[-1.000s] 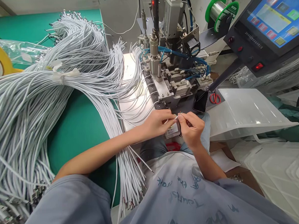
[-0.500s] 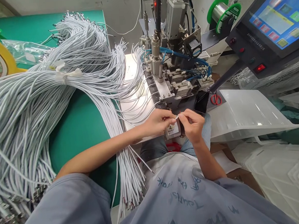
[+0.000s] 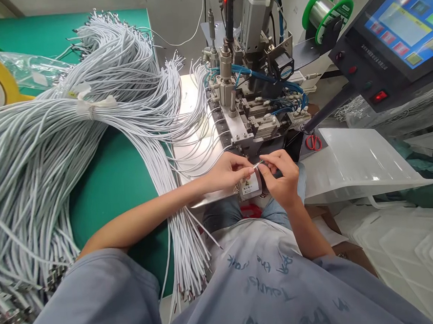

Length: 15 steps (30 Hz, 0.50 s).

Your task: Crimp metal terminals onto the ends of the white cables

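Observation:
My left hand (image 3: pixel 235 170) pinches a white cable (image 3: pixel 256 165) close to its end, in front of the machine (image 3: pixel 236 117). Close on its right, my right hand (image 3: pixel 281 175) has thumb and fingers bent together at the cable's tip; the tiny wire ends there are hard to make out. Several white cables (image 3: pixel 201 155) run from the machine's left side across a white board. Many more lie in a thick bundle (image 3: pixel 125 109), tied with a white band (image 3: pixel 96 107).
A green table (image 3: pixel 93 184) lies under the bundle. On the right are red-handled scissors (image 3: pixel 313 142), a translucent tray (image 3: pixel 370 157), a touchscreen (image 3: pixel 406 23) on an arm and a wire spool (image 3: pixel 321 11). A labelled box (image 3: pixel 249 185) sits just below my hands.
My right hand has shifted slightly right, its forefinger raised a little over the cable tip. My left hand still pinches the cable. The view has shifted a little.

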Available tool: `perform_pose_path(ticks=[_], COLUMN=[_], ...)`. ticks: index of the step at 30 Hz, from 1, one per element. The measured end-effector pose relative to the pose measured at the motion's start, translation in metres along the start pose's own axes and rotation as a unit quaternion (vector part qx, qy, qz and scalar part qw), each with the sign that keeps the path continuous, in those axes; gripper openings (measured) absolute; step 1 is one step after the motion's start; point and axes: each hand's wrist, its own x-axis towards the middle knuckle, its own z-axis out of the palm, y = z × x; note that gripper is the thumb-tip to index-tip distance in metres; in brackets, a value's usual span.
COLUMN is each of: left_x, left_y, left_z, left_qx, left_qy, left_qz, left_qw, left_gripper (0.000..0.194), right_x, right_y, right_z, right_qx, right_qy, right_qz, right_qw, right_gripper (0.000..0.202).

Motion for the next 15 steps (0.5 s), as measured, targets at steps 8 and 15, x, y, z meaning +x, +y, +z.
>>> perform_pose_path(ticks=[8,15], left_x=[-0.0002,0.0004], left_y=[0.0004,-0.0034], left_z=[-0.0001,0.0015], left_qx=[0.014,-0.004], left_qy=[0.018,0.026], left_qz=[0.007,0.003], left_qw=[1.0,1.0], left_gripper=[0.034,0.029], right_x=[0.0017,0.0034], right_y=[0.0036,0.0051], right_z=[0.0021,0.0008], right_qx=[-0.015,-0.061], right_qy=[0.003,0.029], right_qz=[0.013,-0.056], right_qw=[1.0,0.996], right_gripper=[0.015,0.005])
